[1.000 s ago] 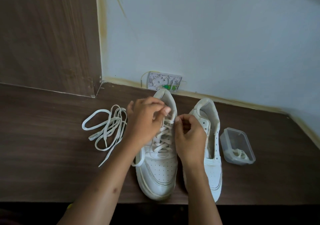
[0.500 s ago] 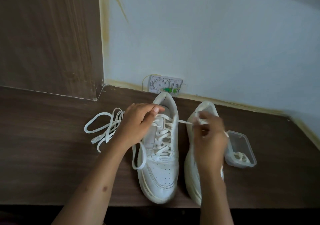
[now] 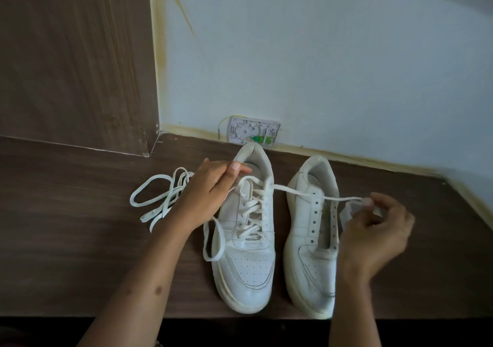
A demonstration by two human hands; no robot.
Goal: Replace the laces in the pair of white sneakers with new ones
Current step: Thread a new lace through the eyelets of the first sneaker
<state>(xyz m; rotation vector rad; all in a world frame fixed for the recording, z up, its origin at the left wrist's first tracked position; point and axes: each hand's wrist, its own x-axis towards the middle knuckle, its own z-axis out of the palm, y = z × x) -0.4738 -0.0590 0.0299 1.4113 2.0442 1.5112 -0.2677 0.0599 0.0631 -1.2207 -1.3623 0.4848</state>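
Two sneakers sit side by side mid-desk (image 3: pixel 80 253), laced sneaker (image 3: pixel 246 240) left of unlaced sneaker (image 3: pixel 306 253), loose laces (image 3: pixel 157 200) further left, toes at the front edge.

Two sneakers (image 3: pixel 246 242), two hands (image 3: pixel 210 194).

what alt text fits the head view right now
Two hands lace the left of two white sneakers on a dark wood surface: the right hand pulls a lace end across the unlaced sneaker, the left hand holds the laced sneaker. A loose lace lies left.
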